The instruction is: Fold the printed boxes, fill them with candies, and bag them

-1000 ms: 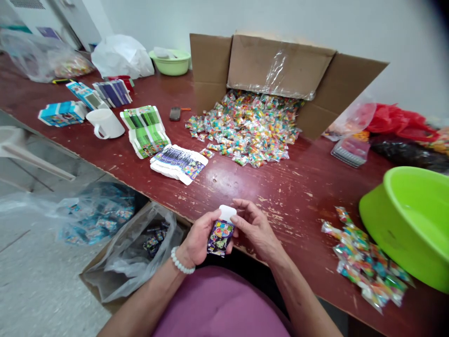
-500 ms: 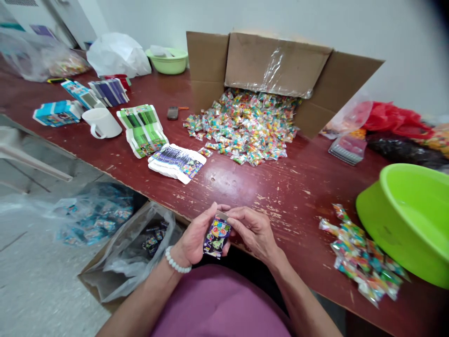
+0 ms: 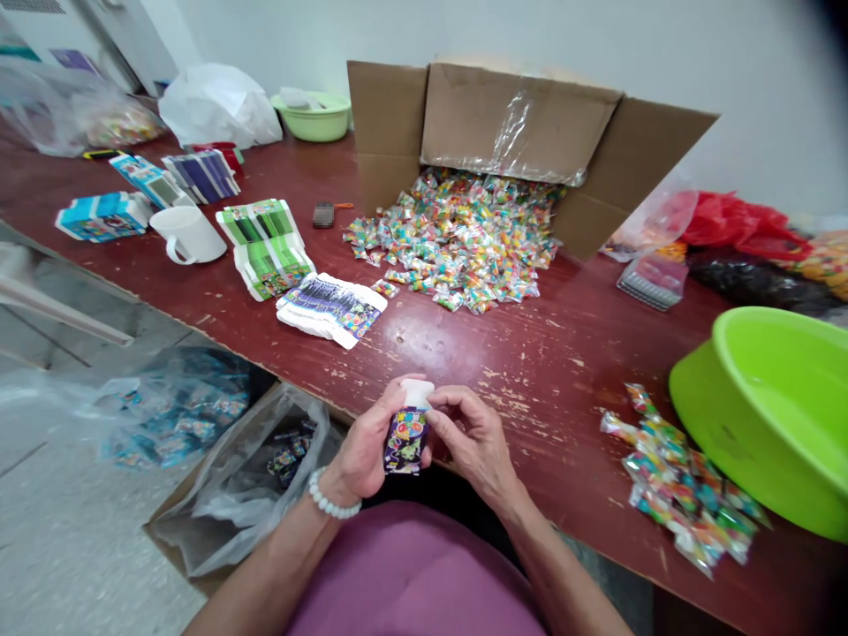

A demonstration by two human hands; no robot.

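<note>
My left hand [image 3: 367, 446] is wrapped round a small dark purple printed box [image 3: 405, 442], held upright over the table's front edge. At the top of the box a white flap [image 3: 417, 393] stands up. My right hand [image 3: 473, 437] pinches with thumb and forefinger at the box's upper right corner, beside the flap; the exact contact is partly hidden. Beyond the hands lies a stack of flat purple-and-white cartons [image 3: 331, 309], with green flat cartons [image 3: 268, 247] beside it. A heap of small wrapped candies [image 3: 464, 243] spills from a cardboard box [image 3: 517, 124].
At right, more wrapped candies [image 3: 685, 486] lie by a green basin [image 3: 735, 406]. A white mug [image 3: 192, 234] and blue boxes [image 3: 106, 216] stand at left. Below the table edge, a lined carton [image 3: 199, 512] holds dark packs, beside a bag of blue packs [image 3: 178, 406].
The box's top flap, earlier seen as a narrow greyish strip under my fingers, now stands up white. My right fingers have shifted slightly at the corner. The view has moved a little.
</note>
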